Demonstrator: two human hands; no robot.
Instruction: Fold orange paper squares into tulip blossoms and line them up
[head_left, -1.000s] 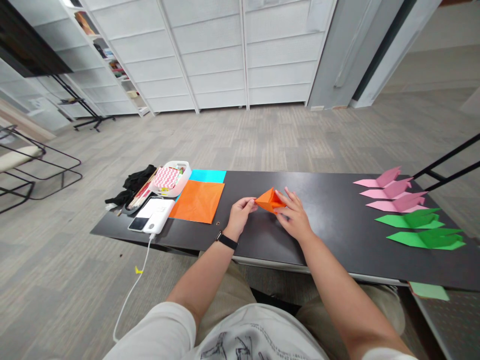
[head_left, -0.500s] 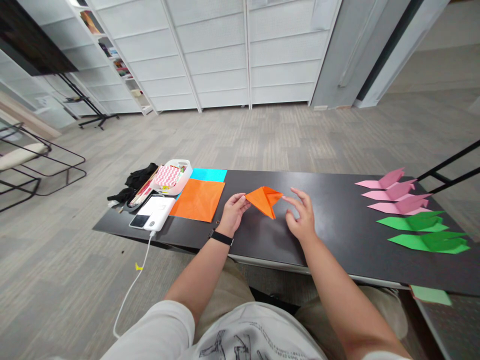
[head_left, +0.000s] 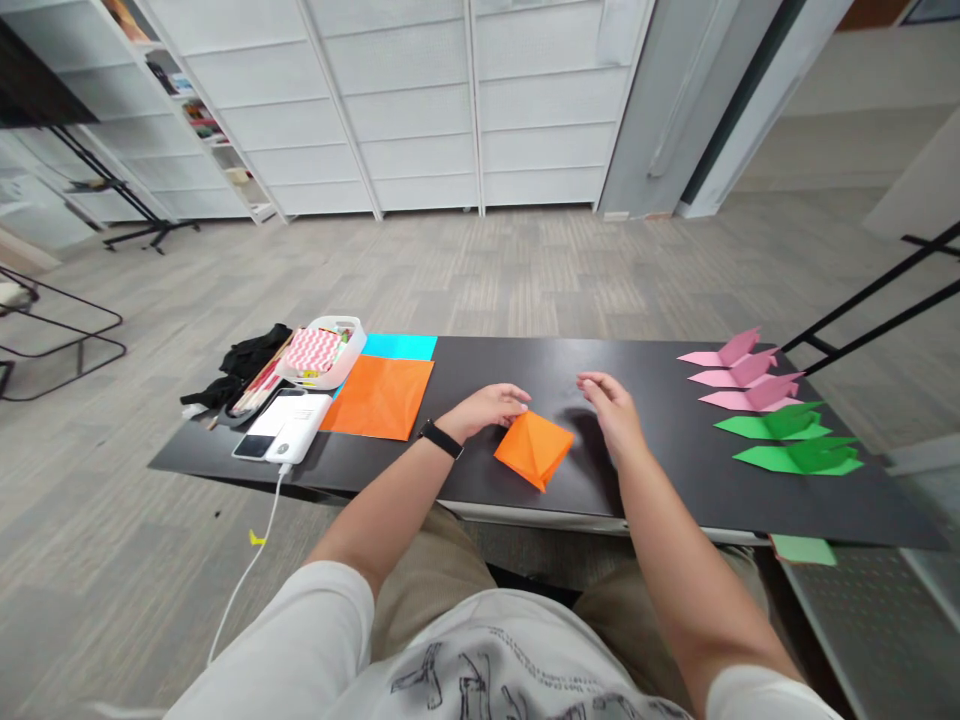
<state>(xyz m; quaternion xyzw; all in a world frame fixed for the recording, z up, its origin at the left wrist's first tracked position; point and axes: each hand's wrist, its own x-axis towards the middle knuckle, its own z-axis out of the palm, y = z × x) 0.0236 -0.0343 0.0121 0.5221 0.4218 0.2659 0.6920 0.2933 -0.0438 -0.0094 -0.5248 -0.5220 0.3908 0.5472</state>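
Mid-surface, head view: L hand pinching top corner of folded orange ppr, btwn hands nr front edge. R hand loosely open, just apart. Flat orange sheet to L; 3 pink folds, 2 green folds far R.

Office-like room: grey carpet-tile floor, tall white panelled units, dark screen on stand.

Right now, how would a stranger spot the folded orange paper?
On the dark table, look between the left hand and right hand, toward the near edge. The folded orange paper is the diamond whose corner meets the left hand, smaller and faceted, unlike the flat orange sheet farther left.
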